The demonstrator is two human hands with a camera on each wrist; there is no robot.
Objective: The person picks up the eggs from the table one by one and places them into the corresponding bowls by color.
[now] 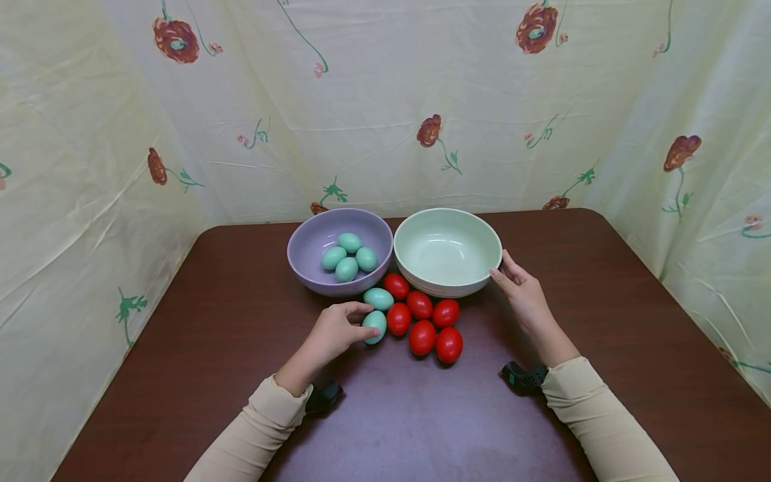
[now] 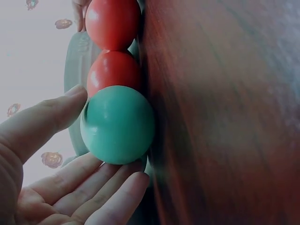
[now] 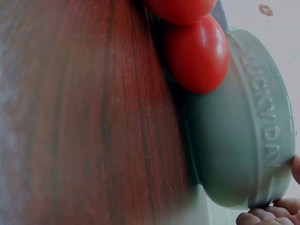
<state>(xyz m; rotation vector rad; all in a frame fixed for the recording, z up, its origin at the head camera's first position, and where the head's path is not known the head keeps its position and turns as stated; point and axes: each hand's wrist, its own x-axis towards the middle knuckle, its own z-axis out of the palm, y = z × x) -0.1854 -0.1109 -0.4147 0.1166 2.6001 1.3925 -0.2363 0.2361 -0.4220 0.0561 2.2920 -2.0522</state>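
Observation:
My left hand (image 1: 334,333) has its thumb and fingers about a teal egg (image 1: 373,325) on the table, pinching it from its sides. In the left wrist view this egg (image 2: 118,125) sits between the thumb and the fingers. Another teal egg (image 1: 379,298) lies just behind it. With my right hand (image 1: 525,294) I hold the right side of a pale green bowl (image 1: 448,284), thumb near its rim and fingers against the outside. The bowl looks vacant inside. Beside it stands a purple bowl (image 1: 313,278) holding several teal eggs (image 1: 346,269).
Several red eggs (image 1: 422,337) lie close together in front of the pale green bowl, right of my left hand. The dark wooden table (image 1: 409,428) reaches back to a flowered cloth (image 1: 361,120). Black straps with cameras (image 1: 523,378) are on both wrists.

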